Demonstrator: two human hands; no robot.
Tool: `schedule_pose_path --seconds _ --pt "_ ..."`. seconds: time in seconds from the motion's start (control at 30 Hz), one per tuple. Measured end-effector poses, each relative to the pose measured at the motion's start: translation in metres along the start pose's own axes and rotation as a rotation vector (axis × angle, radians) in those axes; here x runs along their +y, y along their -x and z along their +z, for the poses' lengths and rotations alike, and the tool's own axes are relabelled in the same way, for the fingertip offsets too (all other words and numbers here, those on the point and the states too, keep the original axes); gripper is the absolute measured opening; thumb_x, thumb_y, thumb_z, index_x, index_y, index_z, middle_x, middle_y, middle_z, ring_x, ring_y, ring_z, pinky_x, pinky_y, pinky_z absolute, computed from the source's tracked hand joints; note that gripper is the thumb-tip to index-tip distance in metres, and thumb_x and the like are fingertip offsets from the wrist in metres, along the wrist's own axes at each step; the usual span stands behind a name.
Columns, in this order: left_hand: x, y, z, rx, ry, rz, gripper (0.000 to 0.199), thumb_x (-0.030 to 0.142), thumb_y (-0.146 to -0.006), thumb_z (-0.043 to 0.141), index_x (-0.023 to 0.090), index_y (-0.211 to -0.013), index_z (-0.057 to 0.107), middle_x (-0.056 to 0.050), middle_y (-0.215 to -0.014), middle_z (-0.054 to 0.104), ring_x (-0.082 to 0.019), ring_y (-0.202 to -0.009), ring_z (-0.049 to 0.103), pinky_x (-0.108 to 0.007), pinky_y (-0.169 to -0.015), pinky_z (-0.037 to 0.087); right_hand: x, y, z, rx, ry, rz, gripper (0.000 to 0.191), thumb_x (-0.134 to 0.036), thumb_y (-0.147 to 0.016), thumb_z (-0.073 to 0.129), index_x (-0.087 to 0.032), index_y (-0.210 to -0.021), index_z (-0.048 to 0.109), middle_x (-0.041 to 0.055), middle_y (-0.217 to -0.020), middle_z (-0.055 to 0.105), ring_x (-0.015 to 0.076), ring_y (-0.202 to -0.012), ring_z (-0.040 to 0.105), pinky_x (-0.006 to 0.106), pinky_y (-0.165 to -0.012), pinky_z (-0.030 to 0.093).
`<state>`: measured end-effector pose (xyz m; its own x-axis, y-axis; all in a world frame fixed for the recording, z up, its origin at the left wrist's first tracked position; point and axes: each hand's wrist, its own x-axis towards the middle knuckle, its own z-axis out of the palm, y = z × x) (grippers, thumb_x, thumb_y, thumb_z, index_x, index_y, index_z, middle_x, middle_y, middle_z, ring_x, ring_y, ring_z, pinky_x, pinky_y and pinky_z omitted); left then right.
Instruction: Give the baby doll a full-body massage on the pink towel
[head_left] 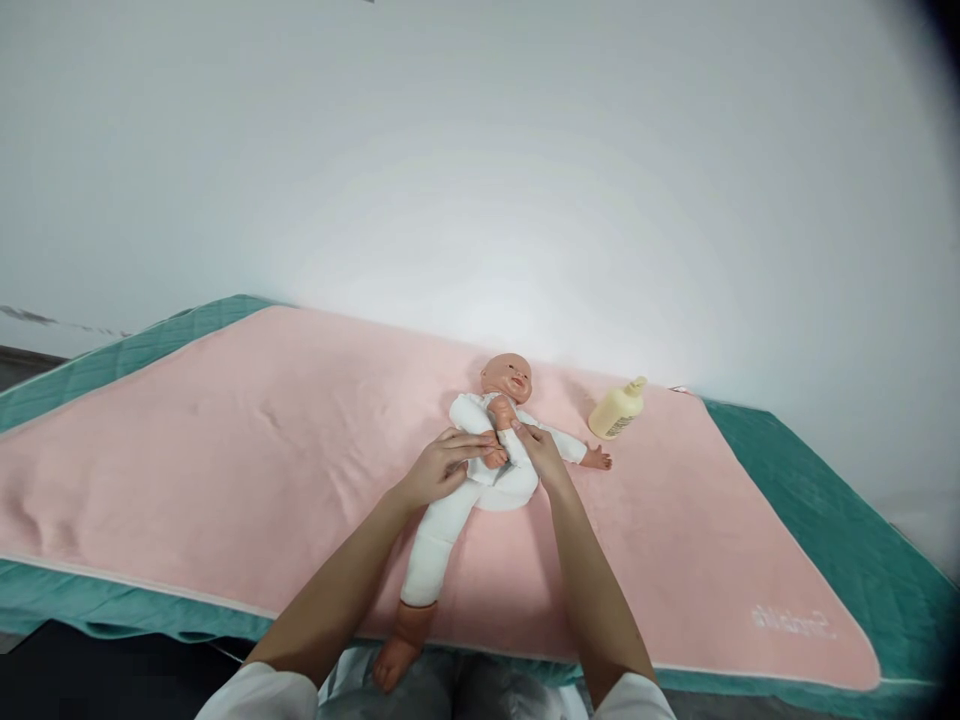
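"Doll (510, 495) first: where do we have it?"

"On its back on the pink blanket (300, 450), head towards the wall. Its straight leg (431, 550) runs towards us, and the foot (396, 660) reaches past the bed's near edge."

"And our hands?"

"Our left hand (439, 470) lays its fingers, close together, against the doll's folded-in hand (495, 458); we can't tell whether they pinch it. Our right hand (541, 455) is at the bent leg (521, 455), thumb near the raised foot (501, 410). Its other fingers are partly hidden, so we can't tell how firmly they close."

"What might go wrong for us?"

"If our right hand slackened, the bent leg could spring down. If we pushed it too far across, the body might roll, and the small hand could get trapped beneath the leg. Pulling towards us could drag more of the doll over the edge."

"The yellow bottle (615, 412)?"

"Just beside the outstretched arm (562, 442). A roll that way could swing the arm into it and knock it."
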<state>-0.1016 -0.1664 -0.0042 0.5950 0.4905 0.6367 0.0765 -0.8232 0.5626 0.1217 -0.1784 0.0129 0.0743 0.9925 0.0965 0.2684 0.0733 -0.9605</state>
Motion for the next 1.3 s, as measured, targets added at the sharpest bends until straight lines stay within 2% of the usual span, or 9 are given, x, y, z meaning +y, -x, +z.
schedule_pose_path --seconds 0.33,0.57,0.67,0.8,0.93,1.03,1.1,1.2,1.3 --pt "-0.005 0.002 0.000 -0.050 0.042 -0.029 0.064 0.001 -0.071 0.046 0.030 -0.126 0.061 -0.004 -0.133 0.059 -0.025 -0.124 0.054 -0.044 -0.102 0.042 -0.006 0.003 0.004 0.016 0.076 -0.041 0.048 -0.059 -0.080 0.055 -0.014 -0.070 0.069 0.0018 -0.068 0.065 0.0166 -0.068 0.054 0.028 -0.068 0.043" --pt "-0.004 0.004 0.000 0.042 0.288 -0.150 0.042 0.010 -0.085 0.049 0.026 -0.120 0.067 -0.007 -0.133 0.059 -0.025 -0.127 0.052 -0.046 -0.108 0.040 -0.006 0.004 0.006 0.073 -0.003 -0.038 0.047 -0.057 -0.080 0.056 -0.014 -0.086 0.073 0.0052 -0.085 0.071 0.0212 -0.081 0.061 0.030 -0.076 0.044" --pt "0.000 0.002 -0.002 0.116 0.351 -0.198 0.034 0.018 -0.088 0.053 0.024 -0.118 0.068 -0.009 -0.132 0.060 -0.027 -0.126 0.053 -0.049 -0.109 0.039 -0.003 0.006 0.006 0.143 -0.038 -0.068 0.047 -0.058 -0.080 0.055 -0.015 -0.088 0.072 0.0060 -0.087 0.071 0.0219 -0.084 0.060 0.031 -0.077 0.045" --pt "0.000 0.003 -0.001 0.190 0.499 -0.244 0.033 0.027 -0.089 0.057 0.024 -0.120 0.067 -0.009 -0.137 0.055 -0.028 -0.130 0.049 -0.047 -0.104 0.045 0.001 0.012 0.003 0.263 -0.036 -0.105 0.048 -0.058 -0.079 0.056 -0.015 -0.094 0.071 0.0077 -0.090 0.069 0.0221 -0.086 0.060 0.032 -0.078 0.046" --pt "-0.006 0.007 -0.002 0.351 0.633 -0.320 0.044 0.032 -0.083 0.066 0.025 -0.126 0.062 -0.009 -0.141 0.051 -0.030 -0.123 0.055 -0.047 -0.104 0.046 0.001 0.026 -0.002 0.381 -0.029 -0.207 0.046 -0.056 -0.080 0.057 -0.016 -0.102 0.068 0.0093 -0.097 0.064 0.0219 -0.090 0.058 0.033 -0.078 0.046" --pt "-0.009 0.007 -0.007 0.493 0.695 -0.426 0.059 0.028 -0.082 0.068 0.024 -0.138 0.051 -0.009 -0.135 0.058 -0.029 -0.120 0.058 -0.046 -0.108 0.041 0.003 0.040 -0.008 0.451 -0.004 -0.342 0.046 -0.056 -0.080 0.058 -0.017 -0.103 0.065 0.0093 -0.100 0.060 0.0232 -0.096 0.057 0.036 -0.081 0.048" --pt "-0.010 0.004 -0.012 0.592 0.726 -0.444 0.064 0.024 -0.082 0.067 0.024 -0.142 0.045 -0.007 -0.135 0.058 -0.027 -0.123 0.055 -0.044 -0.111 0.038 0.007 0.050 -0.014 0.445 0.021 -0.443 0.047 -0.058 -0.080 0.058 -0.018 -0.105 0.064 0.0096 -0.103 0.059 0.0246 -0.099 0.057 0.039 -0.084 0.048" --pt "-0.013 0.000 -0.020 0.723 0.793 -0.422 0.064 0.014 -0.079 0.065 0.028 -0.140 0.048 -0.002 -0.149 0.043 -0.027 -0.124 0.054 -0.042 -0.110 0.040 0.016 0.068 -0.024 0.402 0.085 -0.559 0.052 -0.062 -0.079 0.060 -0.021 -0.110 0.062 0.0107 -0.108 0.059 0.0276 -0.104 0.056 0.043 -0.088 0.048" --pt "-0.019 -0.001 -0.030 0.812 0.894 -0.437 0.066 0.007 -0.074 0.062 0.031 -0.134 0.052 0.001 -0.155 0.030 -0.026 -0.123 0.056 -0.041 -0.105 0.045 0.027 0.091 -0.037 0.343 0.198 -0.586 0.056 -0.061 -0.074 0.067 -0.021 -0.112 0.061 0.0123 -0.109 0.061 0.0314 -0.108 0.058 0.047 -0.090 0.049"
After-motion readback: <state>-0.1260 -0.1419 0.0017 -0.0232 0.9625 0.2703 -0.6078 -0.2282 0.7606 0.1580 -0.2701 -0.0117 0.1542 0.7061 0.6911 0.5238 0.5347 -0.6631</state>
